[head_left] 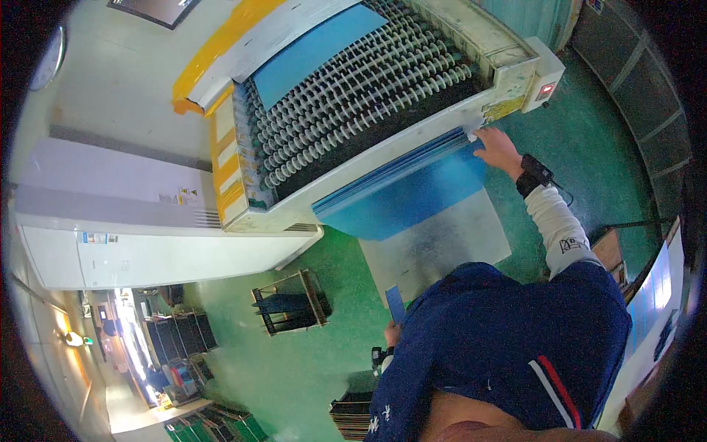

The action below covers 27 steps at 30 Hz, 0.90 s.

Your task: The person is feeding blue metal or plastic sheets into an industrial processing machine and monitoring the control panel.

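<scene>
My right hand [498, 152] reaches out to the right end of a stack of blue sheets [420, 193], which leans against the front of a roller machine. Its thumb and fingers are closed on the upper right corner of the sheets, beside a small white bit too small to name. Down near my body, my left hand [392, 335] grips a blue sheet [395, 303]. Only a narrow part of that sheet shows; my navy shirt hides the rest. Dark devices are strapped to both wrists.
The roller machine [368, 96] has rows of white rollers, with another blue sheet [317, 55] on them. A grey board [442, 258] lies beneath the stack on the green floor. A small rack [291, 303] and dark slatted racks [352, 416] stand nearby; a white cabinet [169, 254] is left.
</scene>
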### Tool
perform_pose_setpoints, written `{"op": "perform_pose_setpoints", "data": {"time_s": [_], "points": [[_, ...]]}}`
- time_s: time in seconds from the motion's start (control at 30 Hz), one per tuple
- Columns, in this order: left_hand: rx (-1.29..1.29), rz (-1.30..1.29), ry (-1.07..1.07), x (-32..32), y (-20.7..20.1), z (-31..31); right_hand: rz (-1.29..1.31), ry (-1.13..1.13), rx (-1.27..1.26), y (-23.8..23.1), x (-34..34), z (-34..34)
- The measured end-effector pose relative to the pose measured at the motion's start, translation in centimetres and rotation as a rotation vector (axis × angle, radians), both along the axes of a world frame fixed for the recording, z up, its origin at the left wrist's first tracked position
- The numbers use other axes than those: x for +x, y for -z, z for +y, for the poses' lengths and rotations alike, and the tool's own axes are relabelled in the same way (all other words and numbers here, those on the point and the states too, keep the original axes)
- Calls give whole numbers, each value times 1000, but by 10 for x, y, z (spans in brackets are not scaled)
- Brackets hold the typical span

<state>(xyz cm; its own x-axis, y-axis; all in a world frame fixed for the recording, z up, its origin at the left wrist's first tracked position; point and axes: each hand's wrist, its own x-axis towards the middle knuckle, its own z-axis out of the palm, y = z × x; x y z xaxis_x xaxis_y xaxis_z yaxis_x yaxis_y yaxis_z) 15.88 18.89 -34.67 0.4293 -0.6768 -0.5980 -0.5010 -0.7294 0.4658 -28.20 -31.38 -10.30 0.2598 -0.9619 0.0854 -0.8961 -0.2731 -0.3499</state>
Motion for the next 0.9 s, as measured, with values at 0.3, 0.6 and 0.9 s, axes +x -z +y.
{"op": "perform_pose_setpoints", "data": {"time_s": [0.3, 0.6, 0.9], "points": [[-159, 94, -241, 10, 23, 34, 229, -317, 136, 14, 35, 15], [-207, 179, -345, 19, 61, 66, 59, -610, 146, 5, 158, 70], [-20, 31, -103, -32, -40, -6, -45, -574, 187, 11, 142, 74]]}}
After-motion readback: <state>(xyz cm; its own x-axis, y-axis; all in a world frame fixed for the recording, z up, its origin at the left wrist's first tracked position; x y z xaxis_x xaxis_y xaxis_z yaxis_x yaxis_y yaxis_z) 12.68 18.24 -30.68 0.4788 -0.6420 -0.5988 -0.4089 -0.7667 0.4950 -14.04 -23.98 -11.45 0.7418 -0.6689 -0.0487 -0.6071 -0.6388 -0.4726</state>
